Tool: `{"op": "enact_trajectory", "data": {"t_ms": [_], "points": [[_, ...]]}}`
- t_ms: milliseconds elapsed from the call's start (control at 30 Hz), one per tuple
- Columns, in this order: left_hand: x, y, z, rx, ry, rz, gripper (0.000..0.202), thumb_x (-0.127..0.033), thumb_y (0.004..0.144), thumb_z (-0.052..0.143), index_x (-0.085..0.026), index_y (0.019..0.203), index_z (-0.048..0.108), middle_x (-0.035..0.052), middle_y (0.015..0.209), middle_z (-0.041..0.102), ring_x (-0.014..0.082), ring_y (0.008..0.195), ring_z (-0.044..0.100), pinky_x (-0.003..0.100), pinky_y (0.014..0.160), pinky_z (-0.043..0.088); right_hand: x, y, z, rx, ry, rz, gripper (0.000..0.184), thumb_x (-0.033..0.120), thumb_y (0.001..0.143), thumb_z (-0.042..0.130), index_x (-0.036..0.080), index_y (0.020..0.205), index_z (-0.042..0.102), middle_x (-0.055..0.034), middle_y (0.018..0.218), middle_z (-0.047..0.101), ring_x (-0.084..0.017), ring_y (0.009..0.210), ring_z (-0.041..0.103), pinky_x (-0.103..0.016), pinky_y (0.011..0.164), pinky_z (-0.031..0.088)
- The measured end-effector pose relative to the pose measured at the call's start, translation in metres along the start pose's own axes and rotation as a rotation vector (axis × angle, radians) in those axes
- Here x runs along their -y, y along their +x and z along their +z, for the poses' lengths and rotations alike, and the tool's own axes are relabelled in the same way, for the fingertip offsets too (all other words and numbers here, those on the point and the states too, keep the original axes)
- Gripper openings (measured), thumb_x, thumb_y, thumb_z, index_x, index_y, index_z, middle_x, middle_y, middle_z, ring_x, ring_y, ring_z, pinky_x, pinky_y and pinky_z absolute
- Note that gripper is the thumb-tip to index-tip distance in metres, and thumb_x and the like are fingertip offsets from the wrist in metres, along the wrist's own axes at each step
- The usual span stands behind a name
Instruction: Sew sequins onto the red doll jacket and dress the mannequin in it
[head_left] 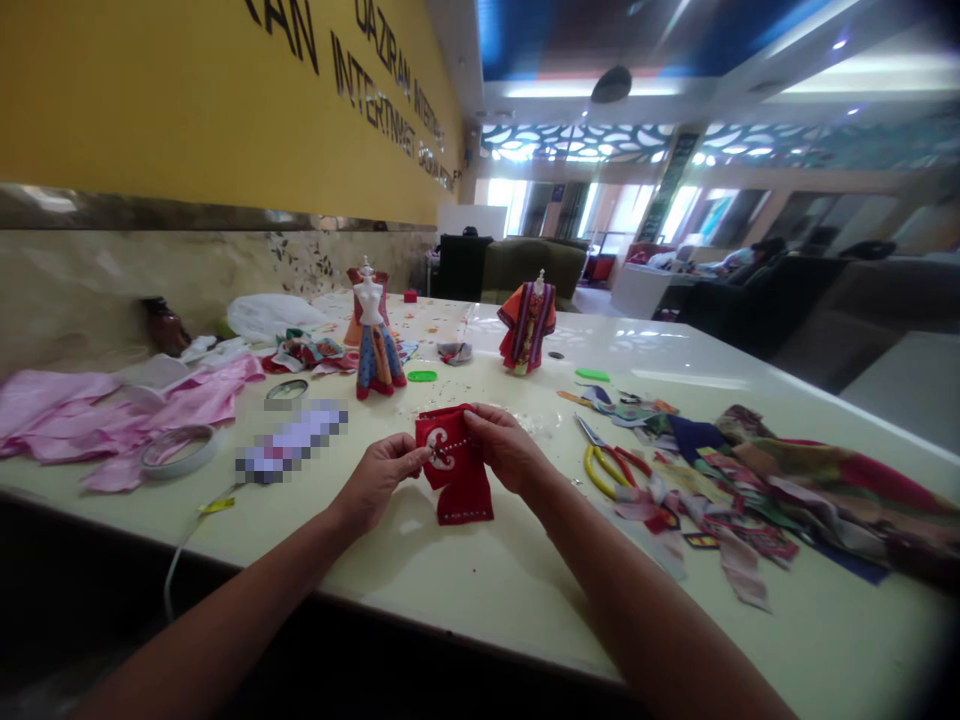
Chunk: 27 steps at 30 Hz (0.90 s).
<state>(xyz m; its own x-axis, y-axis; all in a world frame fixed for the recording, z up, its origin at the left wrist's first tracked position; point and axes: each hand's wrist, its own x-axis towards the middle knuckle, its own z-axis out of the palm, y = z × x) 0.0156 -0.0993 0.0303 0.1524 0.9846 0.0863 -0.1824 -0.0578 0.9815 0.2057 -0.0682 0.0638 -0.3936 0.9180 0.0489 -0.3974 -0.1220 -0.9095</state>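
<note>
Between my hands, above the near part of the table, is a small red doll garment [466, 487] with white curled trim and a beaded line across it. My left hand [384, 474] pinches its left edge between thumb and fingers. At the upper right edge, my right hand [504, 447] grips the cloth, thumb in front. The garment's lower part hangs down and has a row of small decorations along the hem. Fingers hide parts of both its edges. Beyond it stands a miniature mannequin [370, 335] in a blue and orange skirt.
A second dressed mannequin [529, 328] stands further back. Yellow-handled scissors [600, 468] lie on the right beside fabric scraps [720, 490]. Pink cloth [199, 395], a tape roll [178, 452] and a blurred-out object [292, 440] with a cable lie left. The table [360, 580] edge is near me.
</note>
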Motion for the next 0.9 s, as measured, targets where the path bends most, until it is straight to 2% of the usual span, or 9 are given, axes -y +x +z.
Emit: {"op": "enact_trajectory", "data": {"t_ms": [133,267,367,533,633,800,900], "points": [[-0.0016,-0.0006,0.0003,0.023,-0.001,0.008,0.026,-0.035,0.072,0.078,-0.015,0.069,0.061,-0.0004,0.068,0.06,0.0106,0.063,0.049,0.024,0.064,0.038,-0.0026,0.002,-0.0036,-0.001,-0.009,0.015,0.032,0.042,0.065,0.082,0.017,0.079,0.067,0.0007,0.069,0.067,-0.011,0.058,0.057,-0.024,0.058,0.044],[-0.0034,-0.001,-0.001,0.032,0.004,0.006,0.026,-0.041,0.079,0.072,-0.015,0.079,0.068,0.0024,0.075,0.063,0.0122,0.069,0.052,0.027,0.07,0.042,-0.0049,0.0048,-0.0063,-0.023,0.018,0.036,0.033,0.04,0.063,0.083,0.017,0.08,0.067,0.0003,0.069,0.068,-0.011,0.059,0.058,-0.024,0.059,0.045],[-0.0044,-0.0019,-0.0019,0.022,-0.009,0.012,0.03,-0.044,0.083,0.067,-0.015,0.078,0.068,0.0017,0.073,0.063,0.0118,0.067,0.052,0.027,0.07,0.043,-0.0057,0.0055,-0.0066,-0.047,0.029,0.05,0.034,0.04,0.062,0.084,0.017,0.079,0.066,0.0001,0.069,0.068,-0.012,0.059,0.058,-0.024,0.059,0.046],[-0.0032,-0.003,0.0008,0.067,0.006,-0.002,0.023,-0.037,0.078,0.073,-0.016,0.089,0.071,0.0038,0.084,0.069,0.0123,0.07,0.055,0.026,0.069,0.042,-0.0073,0.0047,-0.0055,-0.048,0.026,0.052,0.033,0.04,0.063,0.084,0.017,0.076,0.065,0.0005,0.068,0.068,-0.012,0.058,0.058,-0.024,0.058,0.046],[-0.0015,-0.0026,0.0021,0.06,0.021,-0.007,0.022,-0.035,0.077,0.075,-0.016,0.088,0.071,0.0043,0.083,0.07,0.0125,0.069,0.056,0.025,0.067,0.041,-0.009,0.0043,-0.0049,-0.047,0.021,0.058,0.033,0.04,0.063,0.083,0.017,0.077,0.065,0.0004,0.068,0.067,-0.012,0.057,0.058,-0.024,0.056,0.046],[-0.0001,-0.0025,-0.0001,0.061,0.067,0.004,0.027,-0.037,0.08,0.072,-0.013,0.093,0.072,0.0082,0.09,0.073,0.0146,0.075,0.06,0.026,0.072,0.042,-0.0102,0.0058,-0.0061,-0.06,0.03,0.051,0.035,0.04,0.061,0.084,0.016,0.078,0.066,-0.0002,0.067,0.068,-0.012,0.057,0.058,-0.024,0.055,0.046],[0.0006,-0.0024,-0.0014,0.055,-0.006,-0.03,0.033,-0.044,0.084,0.067,-0.013,0.094,0.072,0.0095,0.092,0.073,0.0163,0.079,0.063,0.028,0.076,0.045,-0.0093,0.0072,-0.0073,-0.087,0.052,0.031,0.034,0.038,0.059,0.085,0.017,0.077,0.065,0.0013,0.067,0.067,-0.011,0.057,0.057,-0.023,0.055,0.045]]}}
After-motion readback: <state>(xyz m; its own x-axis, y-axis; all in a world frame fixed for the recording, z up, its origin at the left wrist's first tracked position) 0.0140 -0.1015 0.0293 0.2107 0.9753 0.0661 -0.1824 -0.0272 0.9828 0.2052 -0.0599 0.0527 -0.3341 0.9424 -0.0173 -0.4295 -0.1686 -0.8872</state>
